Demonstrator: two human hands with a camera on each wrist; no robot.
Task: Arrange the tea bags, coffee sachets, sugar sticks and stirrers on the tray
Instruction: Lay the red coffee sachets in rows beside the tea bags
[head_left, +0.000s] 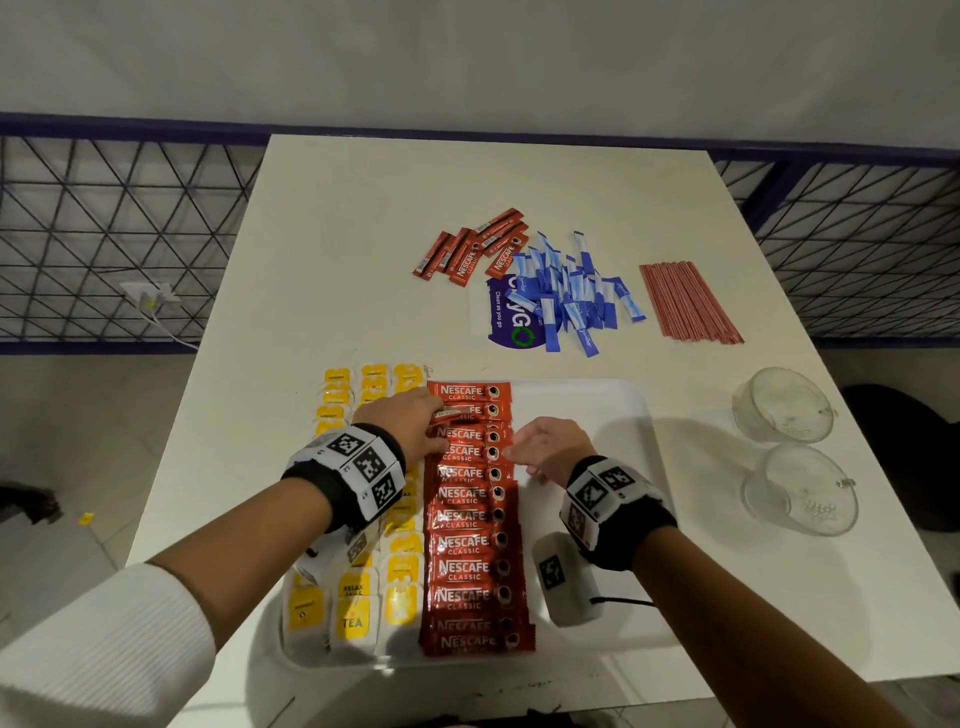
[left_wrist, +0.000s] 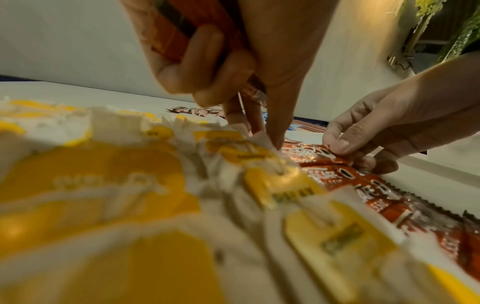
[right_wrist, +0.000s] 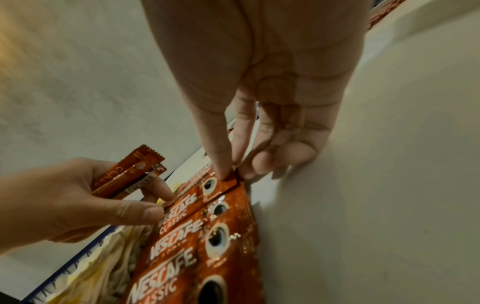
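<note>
On the white tray, yellow tea bags fill the left columns. Red Nescafe coffee sachets overlap in one column beside them. My left hand grips a few spare coffee sachets in its curled fingers, while its thumb and forefinger touch the left end of a sachet near the top of the column. My right hand pinches the right end of that same sachet. Loose coffee sachets, blue sugar sticks and red stirrers lie on the table beyond the tray.
Two glass cups stand at the table's right edge. A purple sticker lies under the sugar pile. A white marker block with a cable sits under my right wrist. The tray's right half is bare.
</note>
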